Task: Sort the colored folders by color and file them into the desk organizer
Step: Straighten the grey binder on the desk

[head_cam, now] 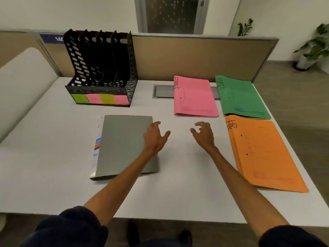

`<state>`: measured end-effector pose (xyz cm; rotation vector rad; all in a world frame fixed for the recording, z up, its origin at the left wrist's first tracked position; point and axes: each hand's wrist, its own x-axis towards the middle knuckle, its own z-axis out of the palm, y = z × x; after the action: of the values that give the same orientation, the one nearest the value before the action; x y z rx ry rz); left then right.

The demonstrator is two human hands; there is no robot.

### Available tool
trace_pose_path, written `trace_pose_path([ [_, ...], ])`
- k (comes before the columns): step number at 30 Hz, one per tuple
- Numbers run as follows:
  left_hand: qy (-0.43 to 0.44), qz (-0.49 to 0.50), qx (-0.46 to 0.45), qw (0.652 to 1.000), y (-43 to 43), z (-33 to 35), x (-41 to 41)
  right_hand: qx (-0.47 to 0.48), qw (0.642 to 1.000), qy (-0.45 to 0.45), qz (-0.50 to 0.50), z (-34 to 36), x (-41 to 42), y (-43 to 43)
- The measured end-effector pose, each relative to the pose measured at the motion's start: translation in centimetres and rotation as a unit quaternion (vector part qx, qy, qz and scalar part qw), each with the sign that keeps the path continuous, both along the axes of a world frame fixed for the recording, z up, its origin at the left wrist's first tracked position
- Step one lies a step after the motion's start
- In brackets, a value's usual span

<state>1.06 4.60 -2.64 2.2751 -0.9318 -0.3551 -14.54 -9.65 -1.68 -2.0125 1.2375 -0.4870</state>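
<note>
A black desk organizer (101, 68) with several upright slots stands at the back left, with green and pink sticky labels along its front. A grey folder (122, 145) lies flat at centre left. My left hand (155, 136) hovers over its right edge, fingers spread, holding nothing. My right hand (203, 133) hangs above the bare table to the right, fingers curled apart and empty. A pink folder stack (195, 97) marked FINANCE lies at the back centre. The green stack (242, 97) marked ADMIN is to its right. An orange stack (263, 154) marked HR lies along the right edge.
The white table (53, 157) ends at a beige partition (195, 56) behind. A grey cable hatch (163, 91) is set into the top, partly under the pink stack. A white chair back (23, 73) stands at left. Potted plants (313, 49) sit on the floor at far right.
</note>
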Motion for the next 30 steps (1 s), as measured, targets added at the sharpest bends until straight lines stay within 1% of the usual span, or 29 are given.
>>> trace_pose_path([
  [7, -0.022, 0.106, -0.007, 0.994, 7.7, 0.9, 8.1, 0.035, 0.997, 0.021, 0.068, -0.1, 8.8, 5.7],
  [11, -0.018, 0.157, 0.019, 0.987, 12.0, 0.8, 11.7, 0.083, 0.989, 0.089, 0.081, -1.1, 12.7, 8.4],
  [14, 0.006, 0.182, 0.055, 0.982, 15.0, -0.1, 13.9, 0.099, 0.984, 0.128, 0.071, -2.4, 14.5, 10.2],
  [18, 0.08, 0.193, 0.078, 0.975, 17.7, -1.6, 15.9, 0.088, 0.984, 0.148, 0.052, -3.6, 16.1, 12.1],
  [22, 0.169, 0.155, 0.07, 0.971, 18.4, -2.9, 17.1, 0.085, 0.984, 0.156, 0.017, -4.2, 17.2, 13.1],
  [25, 0.235, 0.156, 0.026, 0.959, 18.4, -3.2, 17.9, 0.103, 0.983, 0.152, -0.017, -4.3, 17.7, 13.1],
  [28, 0.343, 0.16, -0.049, 0.924, 18.3, -2.9, 18.7, 0.132, 0.983, 0.129, -0.019, -4.5, 18.1, 12.6],
  [30, 0.379, 0.161, -0.089, 0.907, 18.1, -2.7, 19.2, 0.151, 0.983, 0.103, -0.017, -4.5, 18.3, 12.7],
])
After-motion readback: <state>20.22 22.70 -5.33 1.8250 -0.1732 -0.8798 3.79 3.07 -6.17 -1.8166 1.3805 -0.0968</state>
